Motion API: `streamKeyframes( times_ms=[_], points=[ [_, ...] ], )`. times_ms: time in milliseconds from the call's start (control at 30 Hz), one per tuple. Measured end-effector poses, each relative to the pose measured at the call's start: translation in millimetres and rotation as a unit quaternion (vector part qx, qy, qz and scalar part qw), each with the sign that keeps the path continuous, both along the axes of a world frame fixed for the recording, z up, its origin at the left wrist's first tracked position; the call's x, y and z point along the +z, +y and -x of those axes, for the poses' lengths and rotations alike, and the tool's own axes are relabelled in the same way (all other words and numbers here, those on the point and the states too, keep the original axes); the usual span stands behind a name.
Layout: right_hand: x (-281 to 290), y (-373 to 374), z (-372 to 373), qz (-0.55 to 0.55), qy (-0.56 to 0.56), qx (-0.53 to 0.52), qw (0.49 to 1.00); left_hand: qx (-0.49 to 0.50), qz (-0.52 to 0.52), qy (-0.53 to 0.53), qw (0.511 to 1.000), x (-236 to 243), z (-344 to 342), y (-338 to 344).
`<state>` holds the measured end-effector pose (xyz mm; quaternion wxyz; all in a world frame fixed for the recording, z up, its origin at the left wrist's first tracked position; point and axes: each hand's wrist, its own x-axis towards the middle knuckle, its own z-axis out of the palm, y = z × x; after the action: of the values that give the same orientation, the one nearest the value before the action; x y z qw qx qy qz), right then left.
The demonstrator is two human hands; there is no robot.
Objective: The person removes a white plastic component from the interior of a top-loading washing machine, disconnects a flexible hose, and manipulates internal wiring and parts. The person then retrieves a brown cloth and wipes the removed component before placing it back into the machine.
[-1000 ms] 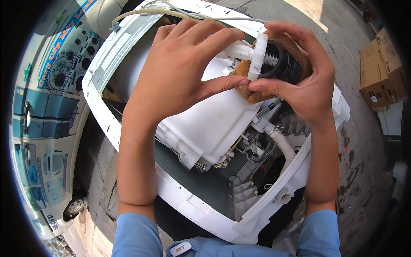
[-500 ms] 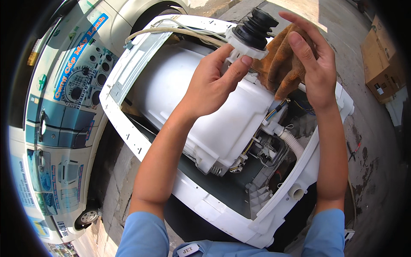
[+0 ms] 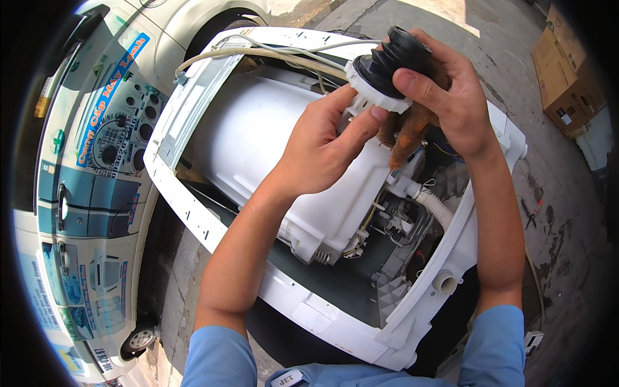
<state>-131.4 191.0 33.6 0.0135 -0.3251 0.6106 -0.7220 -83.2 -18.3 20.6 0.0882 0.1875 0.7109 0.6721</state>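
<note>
My left hand (image 3: pixel 329 142) is closed on the white plastic collar (image 3: pixel 371 80) of a part with a black ribbed rubber bellows (image 3: pixel 401 61). The part is held up, tilted, over an opened washing machine. My right hand (image 3: pixel 451 93) wraps round the bellows, its thumb on the near side; its other fingers are mostly hidden behind. A brown cloth (image 3: pixel 416 129) hangs from my right hand, below the bellows. Underneath lies the machine's white tub (image 3: pixel 258 135), framed by the white cabinet (image 3: pixel 309 319).
Wires and a ribbed pale hose (image 3: pixel 437 209) sit inside the cabinet at the right. A grey cable (image 3: pixel 251 53) crosses its far end. On the left stands a parked van (image 3: pixel 97 206). Cardboard boxes (image 3: pixel 561 77) are at the far right, and pliers (image 3: pixel 532 213) lie on the ground.
My right hand has moved left with the cloth and closed round the black bellows. The part in my left hand has come slightly nearer and to the right.
</note>
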Motion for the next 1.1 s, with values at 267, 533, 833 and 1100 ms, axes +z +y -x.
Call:
streamKeyframes(
  times_ms=[267, 533, 833, 1100],
  points=[
    [-1, 13, 7, 0.002, 0.081, -0.021, 0.996, 0.035, 0.027, 0.116, 0.992, -19, 12, -6],
    [25, 13, -4, 0.248, -0.039, -0.016, 0.968, 0.068, 0.087, 0.252, 0.961, -13, 22, -25],
    [9, 1, 2, -0.179, 0.311, -0.147, 0.922, 0.058, 0.158, 0.183, 0.968, 1, 17, -11],
    [-2, -11, 9, -0.139, 0.323, -0.185, 0.918, 0.137, 0.186, 0.164, 0.959, -32, 22, -59]
  ],
)
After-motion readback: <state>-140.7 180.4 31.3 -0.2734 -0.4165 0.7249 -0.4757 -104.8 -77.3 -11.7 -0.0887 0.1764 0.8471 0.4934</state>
